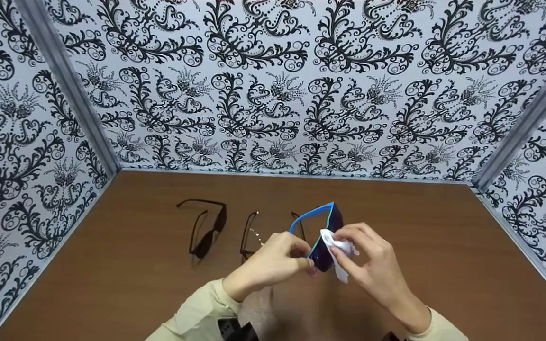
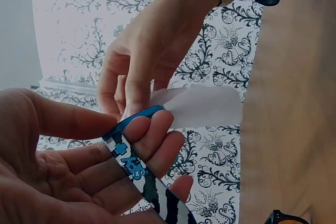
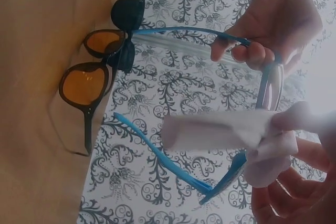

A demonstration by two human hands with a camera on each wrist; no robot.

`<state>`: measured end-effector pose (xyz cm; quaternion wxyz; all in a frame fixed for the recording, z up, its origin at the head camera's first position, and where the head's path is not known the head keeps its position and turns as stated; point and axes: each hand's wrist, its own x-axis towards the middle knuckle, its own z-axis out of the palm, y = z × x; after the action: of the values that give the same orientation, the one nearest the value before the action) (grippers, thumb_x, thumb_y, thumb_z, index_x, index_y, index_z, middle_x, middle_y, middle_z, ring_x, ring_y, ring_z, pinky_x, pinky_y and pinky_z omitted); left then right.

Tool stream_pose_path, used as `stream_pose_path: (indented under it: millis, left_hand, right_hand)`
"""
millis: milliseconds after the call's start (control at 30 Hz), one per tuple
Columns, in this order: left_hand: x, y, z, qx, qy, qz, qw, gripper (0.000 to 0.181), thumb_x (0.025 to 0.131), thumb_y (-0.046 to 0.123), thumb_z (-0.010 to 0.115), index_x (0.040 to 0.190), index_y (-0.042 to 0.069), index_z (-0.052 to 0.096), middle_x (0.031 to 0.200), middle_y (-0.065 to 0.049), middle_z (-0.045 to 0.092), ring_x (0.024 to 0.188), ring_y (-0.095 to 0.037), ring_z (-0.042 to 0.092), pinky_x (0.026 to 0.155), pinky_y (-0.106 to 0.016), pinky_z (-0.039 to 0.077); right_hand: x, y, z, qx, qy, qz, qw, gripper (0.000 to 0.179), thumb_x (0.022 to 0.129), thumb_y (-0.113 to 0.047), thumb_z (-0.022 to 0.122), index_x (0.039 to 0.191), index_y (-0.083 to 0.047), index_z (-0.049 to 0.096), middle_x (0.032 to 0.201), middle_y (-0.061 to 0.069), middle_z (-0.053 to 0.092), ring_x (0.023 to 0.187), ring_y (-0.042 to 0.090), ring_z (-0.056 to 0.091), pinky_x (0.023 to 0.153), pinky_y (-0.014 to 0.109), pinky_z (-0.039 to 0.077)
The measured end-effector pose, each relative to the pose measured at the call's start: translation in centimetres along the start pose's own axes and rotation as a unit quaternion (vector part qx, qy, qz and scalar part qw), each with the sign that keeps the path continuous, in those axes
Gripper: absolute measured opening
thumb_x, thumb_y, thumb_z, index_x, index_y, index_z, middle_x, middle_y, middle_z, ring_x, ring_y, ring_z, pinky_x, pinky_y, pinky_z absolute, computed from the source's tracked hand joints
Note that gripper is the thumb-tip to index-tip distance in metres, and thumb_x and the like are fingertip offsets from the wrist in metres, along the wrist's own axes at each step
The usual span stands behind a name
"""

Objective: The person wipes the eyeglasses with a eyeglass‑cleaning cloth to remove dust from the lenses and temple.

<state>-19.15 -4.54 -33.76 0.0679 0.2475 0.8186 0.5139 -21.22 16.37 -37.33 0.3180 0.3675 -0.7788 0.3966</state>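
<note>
Held in the air above the bench, right of the middle, with dark lenses facing right and temples reaching left: blue-framed sunglasses; along one temple, in the left wrist view, black-and-white stripes and blue lettering; at the near end of the frame, a left grip, closed with thumb and fingers on the blue frame by the hinge; at the lenses, a right grip, closed in a pinch on a white cloth; cloth bunched between thumb and fingers against the lens front, with a loose end hanging; left of the blue frame, resting on the bench, amber-lensed glasses with a black frame, temples toward the far side, partly hidden by the left grip in the head view; farther left, well apart from both grips, black sunglasses, resting with temples spread toward the left; on both arms, cream sleeves; beyond the bench on the far side, and to left and right, walls in a black-and-white scroll pattern; at the far corners, grey posts.
</note>
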Motion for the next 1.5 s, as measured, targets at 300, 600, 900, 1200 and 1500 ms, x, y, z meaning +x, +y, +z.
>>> stream_pose_path:
  millis: [300, 600, 900, 1200, 1500]
  left_hand:
    - [0.1, -0.2, 0.2, 0.022, 0.004, 0.005, 0.9997, 0.014, 0.080, 0.001, 0.062, 0.080, 0.005, 0.076, 0.068, 0.002, 0.070, 0.070, -0.003, 0.061, 0.066, -0.022, 0.044]
    - [0.4, -0.6, 0.0, 0.022, 0.028, 0.016, 0.9992, 0.013, 0.081, 0.003, 0.063, 0.080, 0.007, 0.076, 0.068, 0.003, 0.070, 0.065, -0.003, 0.060, 0.063, -0.022, 0.045]
    - [0.2, -0.9, -0.6, 0.008, 0.043, 0.025, 0.9987, 0.011, 0.081, 0.005, 0.063, 0.077, 0.005, 0.074, 0.068, 0.003, 0.068, 0.059, -0.002, 0.052, 0.056, -0.020, 0.041]
    - [0.0, -0.9, -0.9, 0.034, 0.039, 0.029, 0.9982, 0.012, 0.077, 0.003, 0.063, 0.076, 0.006, 0.074, 0.066, 0.003, 0.068, 0.060, -0.002, 0.053, 0.056, -0.021, 0.041]
    - [0.0, -0.8, -0.8, 0.078, 0.018, 0.041, 0.9960, 0.007, 0.074, 0.005, 0.066, 0.074, 0.006, 0.074, 0.061, 0.010, 0.062, 0.057, -0.001, 0.044, 0.054, -0.020, 0.035]
  right_hand:
    - [0.1, -0.1, 0.6, -0.015, 0.011, -0.032, 0.9993, 0.043, 0.066, 0.012, 0.080, 0.103, -0.006, 0.068, 0.093, 0.003, 0.066, 0.081, 0.018, 0.061, 0.073, 0.019, 0.048]
    - [0.1, -1.1, 1.1, 0.019, -0.006, -0.045, 0.9988, 0.039, 0.068, 0.011, 0.080, 0.101, -0.007, 0.070, 0.095, 0.005, 0.063, 0.081, 0.019, 0.062, 0.076, 0.017, 0.048]
    - [-0.4, -1.1, 1.1, 0.025, -0.018, -0.083, 0.9960, 0.036, 0.068, 0.007, 0.081, 0.098, -0.011, 0.072, 0.092, 0.002, 0.061, 0.080, 0.015, 0.060, 0.072, 0.018, 0.048]
    - [0.0, -0.8, 0.5, -0.078, -0.026, -0.022, 0.9964, 0.031, 0.066, 0.001, 0.083, 0.089, -0.016, 0.071, 0.086, -0.009, 0.060, 0.077, 0.011, 0.056, 0.067, 0.021, 0.045]
    - [0.7, -0.4, 0.4, -0.109, -0.029, -0.004, 0.9936, 0.030, 0.073, -0.001, 0.081, 0.097, -0.013, 0.069, 0.086, -0.009, 0.063, 0.074, 0.007, 0.058, 0.061, 0.030, 0.048]
